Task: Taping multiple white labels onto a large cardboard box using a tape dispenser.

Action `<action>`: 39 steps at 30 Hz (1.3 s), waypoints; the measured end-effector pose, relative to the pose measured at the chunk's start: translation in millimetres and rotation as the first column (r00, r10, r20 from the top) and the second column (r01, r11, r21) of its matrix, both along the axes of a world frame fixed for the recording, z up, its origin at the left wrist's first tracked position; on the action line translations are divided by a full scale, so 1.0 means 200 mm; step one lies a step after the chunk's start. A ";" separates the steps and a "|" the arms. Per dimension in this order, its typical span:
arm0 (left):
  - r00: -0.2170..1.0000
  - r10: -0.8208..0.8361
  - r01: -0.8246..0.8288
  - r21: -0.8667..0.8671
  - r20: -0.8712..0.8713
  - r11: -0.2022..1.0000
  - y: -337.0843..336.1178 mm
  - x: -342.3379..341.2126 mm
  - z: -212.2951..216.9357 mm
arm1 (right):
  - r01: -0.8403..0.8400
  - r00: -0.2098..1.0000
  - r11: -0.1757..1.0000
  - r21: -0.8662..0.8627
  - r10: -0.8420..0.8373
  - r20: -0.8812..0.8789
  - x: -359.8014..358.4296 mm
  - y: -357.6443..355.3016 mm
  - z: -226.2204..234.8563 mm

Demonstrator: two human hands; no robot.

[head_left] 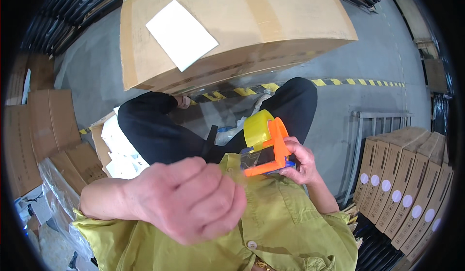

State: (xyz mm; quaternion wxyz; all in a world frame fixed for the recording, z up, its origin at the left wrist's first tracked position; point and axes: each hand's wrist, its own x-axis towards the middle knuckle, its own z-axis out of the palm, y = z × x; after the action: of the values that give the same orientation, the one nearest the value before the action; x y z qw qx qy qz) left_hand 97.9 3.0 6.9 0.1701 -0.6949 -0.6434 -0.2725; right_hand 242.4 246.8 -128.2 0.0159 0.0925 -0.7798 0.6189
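My right hand (302,163) grips an orange and blue tape dispenser (278,147) in front of my chest. A roll of yellowish clear packing tape (258,129) sits on it. Some loose clear tape shows at the dispenser's near left side. My left hand (191,198) is held up close, left of the dispenser and apart from it. Its fingers are curled closed, with the back of the hand showing; the fingertips are hidden, so what they may hold cannot be made out. Beyond my knees stands a large cardboard box (310,16), with a white sheet (181,34) lying on its top.
Flat brown cartons (399,184) stand in a row at the right, beside a grey metal frame (382,118). Opened cardboard boxes (52,118) and clear plastic wrap (60,193) are at the left. Yellow and black floor tape (244,91) runs past the large box.
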 end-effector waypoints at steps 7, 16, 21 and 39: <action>0.993 -0.057 0.057 -0.006 -0.102 0.998 -0.01 0.06 -0.02 | 0.018 0.997 0.992 0.125 -0.007 -0.082 -0.03 -0.01 -0.04; 0.993 0.011 -0.026 0.126 0.117 0.992 0.06 0.13 -0.05 | 0.054 0.978 0.980 0.191 -0.013 -0.210 -0.05 -0.02 -0.07; 0.976 0.013 -0.038 0.111 0.217 0.993 0.16 0.17 -0.05 | 0.118 0.964 0.973 0.197 -0.065 -0.257 -0.06 -0.04 -0.11; 0.709 -0.008 0.088 -0.077 0.705 0.993 0.21 0.14 -0.07 | 0.415 0.872 0.855 0.310 -0.276 -0.404 -0.10 -0.03 -0.10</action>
State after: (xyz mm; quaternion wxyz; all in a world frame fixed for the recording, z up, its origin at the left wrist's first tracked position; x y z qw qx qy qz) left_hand 126.5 45.9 -7.3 -0.1317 -0.5634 -0.6547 -0.4865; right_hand 221.5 241.8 -147.4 0.2464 0.0572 -0.8749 0.4129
